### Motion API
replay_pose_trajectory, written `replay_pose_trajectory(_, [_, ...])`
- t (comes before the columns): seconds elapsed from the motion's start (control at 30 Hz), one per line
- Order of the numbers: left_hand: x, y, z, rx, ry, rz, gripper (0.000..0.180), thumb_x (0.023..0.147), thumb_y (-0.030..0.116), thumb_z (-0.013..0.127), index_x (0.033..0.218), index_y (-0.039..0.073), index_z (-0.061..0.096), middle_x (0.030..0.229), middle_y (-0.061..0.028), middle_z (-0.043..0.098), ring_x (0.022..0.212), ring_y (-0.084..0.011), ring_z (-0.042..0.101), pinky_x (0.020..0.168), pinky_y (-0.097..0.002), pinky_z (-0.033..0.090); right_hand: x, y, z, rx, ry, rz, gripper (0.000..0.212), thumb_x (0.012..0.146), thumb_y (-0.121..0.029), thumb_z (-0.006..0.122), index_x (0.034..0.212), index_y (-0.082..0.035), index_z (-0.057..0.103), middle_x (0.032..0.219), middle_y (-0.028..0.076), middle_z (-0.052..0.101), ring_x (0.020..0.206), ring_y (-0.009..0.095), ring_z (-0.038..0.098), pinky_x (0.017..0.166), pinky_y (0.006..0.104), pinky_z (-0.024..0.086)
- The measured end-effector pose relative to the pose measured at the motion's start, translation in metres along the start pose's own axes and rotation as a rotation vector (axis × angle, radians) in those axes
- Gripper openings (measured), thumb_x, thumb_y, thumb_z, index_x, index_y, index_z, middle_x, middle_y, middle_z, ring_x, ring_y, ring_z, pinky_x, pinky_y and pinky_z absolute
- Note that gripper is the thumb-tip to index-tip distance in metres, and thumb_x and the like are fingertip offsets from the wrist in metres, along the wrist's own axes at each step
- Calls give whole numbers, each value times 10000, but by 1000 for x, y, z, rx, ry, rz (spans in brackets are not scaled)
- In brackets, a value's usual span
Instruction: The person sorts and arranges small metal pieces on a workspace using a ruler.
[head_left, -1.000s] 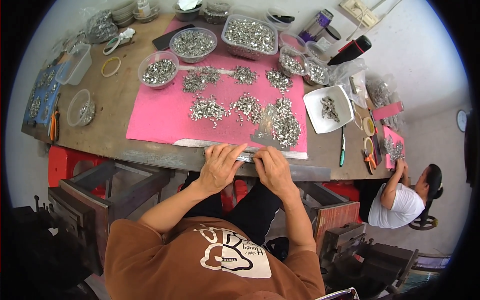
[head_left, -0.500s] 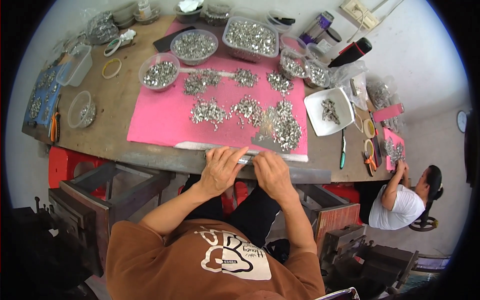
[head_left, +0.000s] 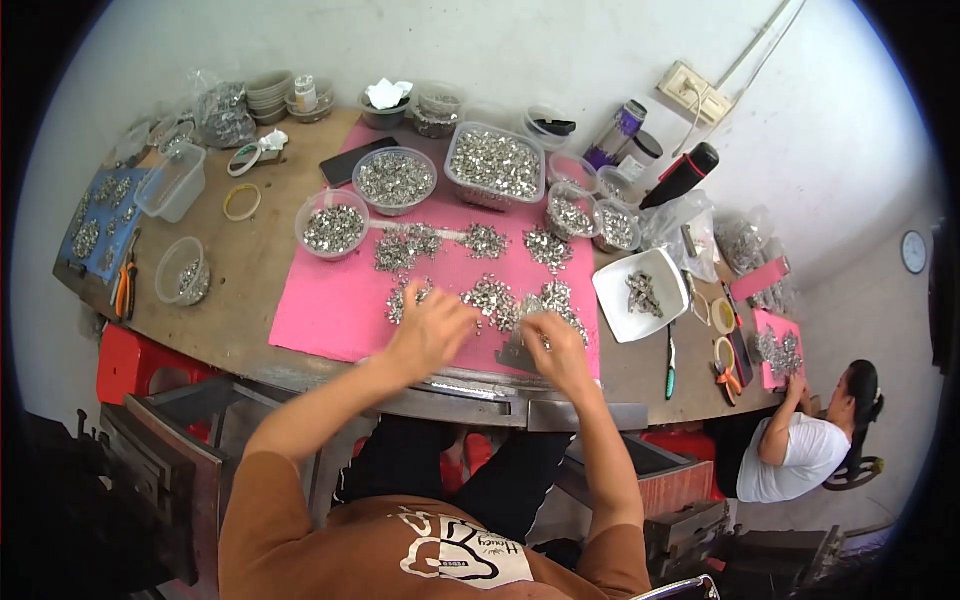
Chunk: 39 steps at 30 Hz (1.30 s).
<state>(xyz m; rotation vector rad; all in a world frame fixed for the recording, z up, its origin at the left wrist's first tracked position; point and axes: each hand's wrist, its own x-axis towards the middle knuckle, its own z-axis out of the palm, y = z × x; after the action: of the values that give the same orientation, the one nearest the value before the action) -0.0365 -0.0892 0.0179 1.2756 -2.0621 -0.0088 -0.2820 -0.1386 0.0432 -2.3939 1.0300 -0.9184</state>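
Note:
My left hand [head_left: 432, 330] hovers over the left of the nearer heaps of small silvery metal pieces [head_left: 398, 303], fingers apart and reaching down; its fingertips partly hide the pieces. To its right, my right hand [head_left: 560, 352] is closed with fingertips pinched by the right-hand heap [head_left: 560, 298]; whatever they hold is too small to make out. Between my hands lies a middle heap [head_left: 490, 297]. Under the right fingertips is a thin grey plate [head_left: 515, 357]. All this rests on a pink mat [head_left: 325, 305]. A metal rail [head_left: 470, 388] runs along the table's front edge.
Tubs of metal pieces [head_left: 396, 180] line the mat's back. Right of the mat stand a white square dish [head_left: 612, 300] and a green-handled tool [head_left: 671, 365]. Orange-handled pliers [head_left: 125, 285] lie at left. A co-worker [head_left: 800, 440] sits at far right.
Both hands have left the rail at the table edge and moved forward over the mat to the metal heaps. They are further apart. The view has shifted slightly.

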Motion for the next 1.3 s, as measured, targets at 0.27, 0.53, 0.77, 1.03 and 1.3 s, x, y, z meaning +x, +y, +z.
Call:
replay_pose_trajectory(0.27, [77,-97,52,47,40,-151,120,835,205,764,895,118,707,850,-31,657,932,-240,591,985,-515,301,101,79,65,-254,154,112,134,904,-93,664,984,-8,729,896,175,660,851,359,666,769,447,526])
replay_pose_trajectory(0.53, [81,-96,61,146,59,-39,75,855,143,691,898,84,677,906,-97,635,946,-285,599,1010,-560,329,106,83,73,-301,149,150,126,889,-120,680,910,5,683,930,203,654,891,389,661,804,473,533])
replay_pose_trajectory(0.77, [82,-98,69,356,57,55,64,876,124,686,914,85,654,896,-64,602,923,-261,586,1021,-558,350,114,79,77,-440,152,121,149,837,-106,654,872,33,614,896,234,656,826,418,664,746,505,537])
replay_pose_trajectory(1.03, [72,-98,53,121,62,21,36,875,88,637,910,89,647,904,-90,614,946,-281,593,988,-542,347,47,-1,32,-153,-120,112,95,823,-77,647,850,12,629,769,205,641,731,393,652,682,487,519])
replay_pose_trajectory(1.3, [16,-12,4,-263,-307,-17,105,848,90,671,802,86,577,810,-60,576,856,-256,569,904,-443,347,-10,-21,33,-28,-212,34,59,837,-45,668,892,-27,658,851,169,638,830,377,633,750,473,505])
